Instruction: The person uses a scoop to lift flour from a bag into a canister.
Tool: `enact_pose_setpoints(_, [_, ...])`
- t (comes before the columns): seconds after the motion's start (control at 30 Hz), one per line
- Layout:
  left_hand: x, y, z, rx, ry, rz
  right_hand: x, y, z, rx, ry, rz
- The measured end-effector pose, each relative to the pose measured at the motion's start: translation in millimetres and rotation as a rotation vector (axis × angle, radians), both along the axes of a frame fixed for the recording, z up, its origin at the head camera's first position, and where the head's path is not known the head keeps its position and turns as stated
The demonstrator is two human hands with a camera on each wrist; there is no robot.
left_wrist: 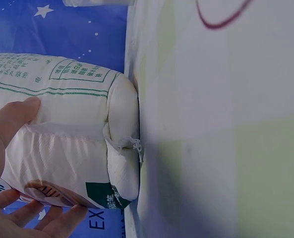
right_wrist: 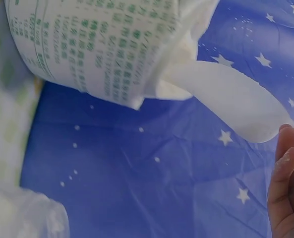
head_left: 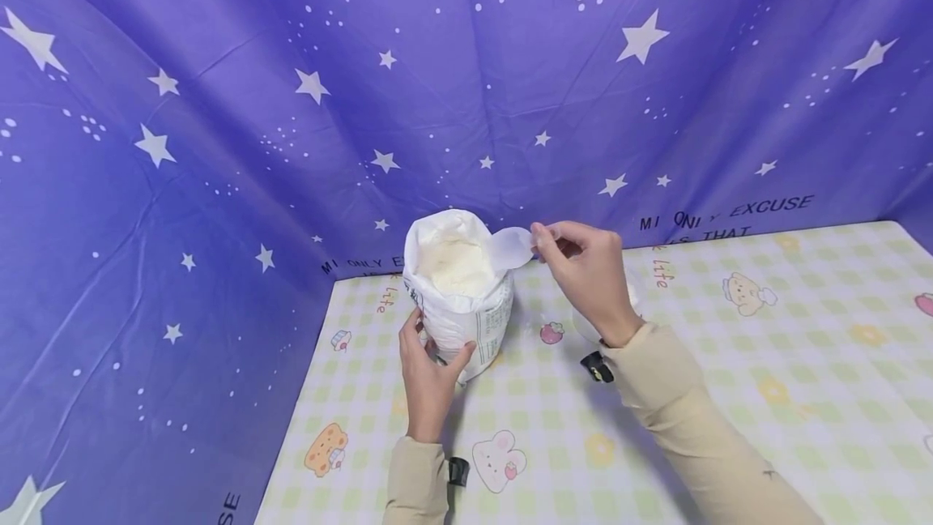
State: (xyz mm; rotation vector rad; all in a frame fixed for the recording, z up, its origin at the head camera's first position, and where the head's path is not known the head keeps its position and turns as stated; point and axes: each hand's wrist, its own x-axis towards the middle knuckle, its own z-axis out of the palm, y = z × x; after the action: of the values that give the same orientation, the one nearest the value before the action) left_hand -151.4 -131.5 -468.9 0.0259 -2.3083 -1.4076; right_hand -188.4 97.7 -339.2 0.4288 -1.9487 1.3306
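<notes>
An open white flour bag [head_left: 477, 326], printed in green, stands upright on the table with pale powder [head_left: 455, 264] filling it near the rim. My left hand [head_left: 430, 383] grips the bag low on its near side, thumb on one face and fingers round the other; the left wrist view shows the thumb [left_wrist: 25, 110] against the cloth. To the right of the bag mouth, my right hand [head_left: 586, 270] pinches a translucent white plastic scoop [right_wrist: 236, 101] by its end. The scoop's far end overlaps the bag's right rim; whether it touches the powder is hidden.
A clear plastic container [right_wrist: 30, 213] stands right of the bag, mostly hidden behind my right hand in the head view. The checked tablecloth [head_left: 554, 428] has cartoon prints. A blue star-patterned curtain [head_left: 474, 87] hangs close behind the bag and along the left side.
</notes>
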Motion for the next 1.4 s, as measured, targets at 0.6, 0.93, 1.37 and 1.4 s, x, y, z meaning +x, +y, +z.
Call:
enact_pose_setpoints(0.6, [-1.3, 0.1, 1.8, -0.001, 0.008, -0.002, -14.9, -22.3, -20.5, 0.158, -0.108, -0.011])
enact_pose_setpoints(0.93, [-1.3, -0.3, 1.7, 0.007, 0.004, -0.001, -20.8, -34.6, -25.3, 0.201, -0.192, 0.013])
enact_pose_setpoints(1.37, [-2.6, -1.1, 1.5, 0.002, -0.005, 0.001, -34.9, -55.0, -25.7, 0.328, -0.299, 0.054])
enact_pose_setpoints(1.4, [-2.7, -1.0, 1.6, 0.002, -0.008, 0.000, -35.8, -56.5, -25.3, 0.345, -0.306, 0.055])
